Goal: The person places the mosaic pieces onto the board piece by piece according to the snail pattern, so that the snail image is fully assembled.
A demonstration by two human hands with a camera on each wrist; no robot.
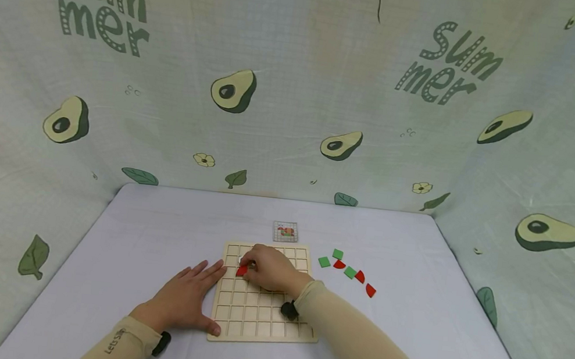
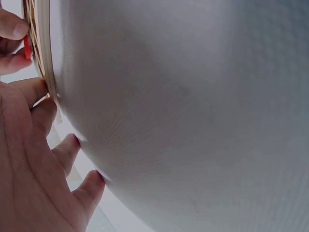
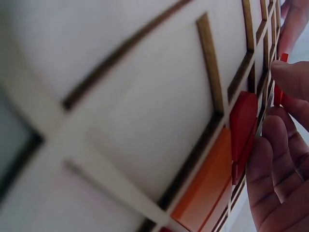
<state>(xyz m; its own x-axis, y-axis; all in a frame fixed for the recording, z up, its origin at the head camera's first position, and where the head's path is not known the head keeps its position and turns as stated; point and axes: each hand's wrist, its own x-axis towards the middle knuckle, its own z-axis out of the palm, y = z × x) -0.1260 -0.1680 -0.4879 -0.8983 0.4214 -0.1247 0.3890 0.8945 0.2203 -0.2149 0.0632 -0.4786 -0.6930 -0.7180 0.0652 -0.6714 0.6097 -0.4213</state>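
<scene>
Over the gridded wooden board [image 1: 241, 315], my right hand [image 1: 271, 268] pinches a red tile [image 1: 241, 270] between thumb and finger, at the upper-left cells. My left hand [image 1: 185, 300], fingers spread wide, touches the board's left edge. Right wrist view: an orange piece [image 3: 205, 179] and a second red piece [image 3: 244, 121] sit in cells. Green squares [image 1: 350, 272] and red wedges [image 1: 370, 290] lie to the right; a picture card [image 1: 285, 232] lies beyond the far edge.

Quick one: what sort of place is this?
Probably a makeshift tabletop recording booth: a white-covered table, printed cloth hung behind and along both sides, and a wooden grid board with loose red and green pieces beside it.
</scene>
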